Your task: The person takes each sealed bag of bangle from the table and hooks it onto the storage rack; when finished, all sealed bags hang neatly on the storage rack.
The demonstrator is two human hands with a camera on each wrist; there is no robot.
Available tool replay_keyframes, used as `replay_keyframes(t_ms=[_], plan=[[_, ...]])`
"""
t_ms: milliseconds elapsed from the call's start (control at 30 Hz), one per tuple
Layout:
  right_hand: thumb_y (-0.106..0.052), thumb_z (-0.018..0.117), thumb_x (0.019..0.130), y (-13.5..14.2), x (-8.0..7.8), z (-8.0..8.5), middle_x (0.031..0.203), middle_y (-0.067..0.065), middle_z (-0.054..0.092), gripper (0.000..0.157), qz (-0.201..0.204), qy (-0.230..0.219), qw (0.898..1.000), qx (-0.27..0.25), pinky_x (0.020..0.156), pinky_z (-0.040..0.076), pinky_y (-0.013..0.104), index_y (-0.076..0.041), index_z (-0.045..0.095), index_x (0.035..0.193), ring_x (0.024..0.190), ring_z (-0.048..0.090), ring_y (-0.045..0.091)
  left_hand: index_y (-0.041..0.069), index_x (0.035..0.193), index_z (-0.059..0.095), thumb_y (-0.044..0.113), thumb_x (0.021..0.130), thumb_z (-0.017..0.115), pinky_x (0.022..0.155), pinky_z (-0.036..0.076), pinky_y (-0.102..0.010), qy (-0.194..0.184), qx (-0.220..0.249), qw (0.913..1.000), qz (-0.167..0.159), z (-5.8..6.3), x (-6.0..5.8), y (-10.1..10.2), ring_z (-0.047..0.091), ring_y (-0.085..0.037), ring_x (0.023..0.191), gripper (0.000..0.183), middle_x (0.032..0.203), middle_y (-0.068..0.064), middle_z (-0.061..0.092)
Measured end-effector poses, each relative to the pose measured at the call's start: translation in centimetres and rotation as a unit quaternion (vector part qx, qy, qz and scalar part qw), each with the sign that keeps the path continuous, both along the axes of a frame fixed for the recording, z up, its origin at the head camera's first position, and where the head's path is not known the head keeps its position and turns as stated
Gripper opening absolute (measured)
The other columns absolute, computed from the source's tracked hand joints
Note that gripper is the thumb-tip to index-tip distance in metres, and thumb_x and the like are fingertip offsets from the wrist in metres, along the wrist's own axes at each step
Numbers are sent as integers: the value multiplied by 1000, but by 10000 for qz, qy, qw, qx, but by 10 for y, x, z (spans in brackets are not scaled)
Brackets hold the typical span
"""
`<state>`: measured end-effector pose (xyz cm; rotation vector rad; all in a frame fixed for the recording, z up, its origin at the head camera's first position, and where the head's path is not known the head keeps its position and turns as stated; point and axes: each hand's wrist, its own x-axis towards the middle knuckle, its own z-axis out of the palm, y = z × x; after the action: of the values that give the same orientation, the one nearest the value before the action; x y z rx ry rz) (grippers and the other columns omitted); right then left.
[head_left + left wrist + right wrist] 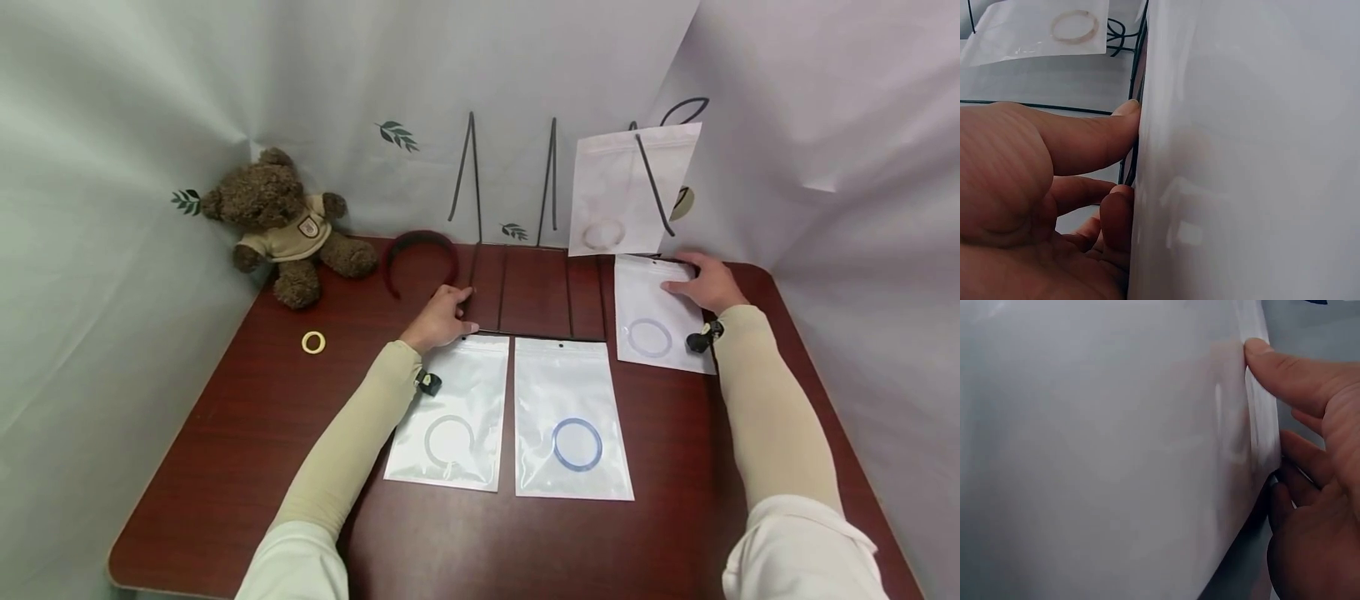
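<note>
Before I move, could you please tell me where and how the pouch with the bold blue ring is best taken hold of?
I'd pinch the lower right corner of the pouch, coming in from the near side. Bare tabletop lies in front of it, the blue ring sits clear of that corner, and the upper edge is close to the rack's front bar.

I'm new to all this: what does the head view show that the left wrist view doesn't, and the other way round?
Only the head view shows the brown plush teddy bear, the small flat yellow ring, the dark red curved headband and the person's right hand. Only the left wrist view shows the palm side of the left hand up close. Both show that hand, the black wire rack and the white plastic bag with a pinkish ring hanging on it.
</note>
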<state>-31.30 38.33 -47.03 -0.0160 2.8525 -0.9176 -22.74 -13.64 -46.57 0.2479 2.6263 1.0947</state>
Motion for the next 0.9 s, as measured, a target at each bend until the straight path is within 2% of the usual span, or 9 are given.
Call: replay_keyframes(t_ms=[167, 267, 433, 667, 733, 900], plan=[[-35, 84, 91, 4, 5, -2, 162, 29, 41, 83, -88, 102, 9999, 101, 123, 26, 65, -1, 47, 157, 152, 33, 51, 5, 165, 36, 16, 96, 79, 101, 43, -39, 32, -26, 10000, -22, 0, 1, -1, 53, -25, 113, 81, 148, -16, 42], [-34, 84, 92, 6, 10, -2, 162, 30, 41, 81, -217, 105, 9997, 60, 123, 26, 66, -4, 48, 158, 151, 33, 52, 5, 165, 35, 16, 96, 79, 101, 43, -38, 33, -20, 10000, -13, -1, 1, -1, 53, -25, 113, 82, 148, -17, 42], [-31, 82, 94, 9, 19, 0, 159, 31, 44, 76, -409, 196, 9990, -12, 120, 32, 65, -6, 49, 158, 146, 41, 50, 5, 165, 35, 16, 96, 79, 101, 43, -39, 11, -10, 10000, 1, 0, 0, -1, 53, -25, 113, 82, 148, -17, 42], [-30, 80, 96, 15, 29, 0, 151, 31, 54, 63, -314, 420, 9985, -162, 114, 36, 61, -2, 59, 148, 136, 49, 46, 6, 165, 36, 16, 97, 79, 100, 43, -39, -50, -34, 10000, 51, 0, 0, 0, 51, -25, 112, 82, 145, -15, 43], [-29, 81, 95, 16, 32, 0, 148, 30, 56, 60, -299, 501, 9980, -258, 110, 39, 56, -1, 61, 145, 131, 52, 43, 7, 165, 36, 16, 97, 79, 99, 42, -39, -63, -34, 10000, 60, 1, 1, 0, 51, -25, 112, 81, 144, -15, 43], [-30, 80, 96, 17, 45, 7, 142, 25, 63, 54, -360, 827, 9954, -335, 94, 41, 27, -5, 65, 141, 119, 55, 31, 7, 165, 35, 16, 97, 78, 99, 42, -39, -70, 4, 10000, 37, 1, 0, 1, 51, -25, 112, 81, 145, -15, 42]])
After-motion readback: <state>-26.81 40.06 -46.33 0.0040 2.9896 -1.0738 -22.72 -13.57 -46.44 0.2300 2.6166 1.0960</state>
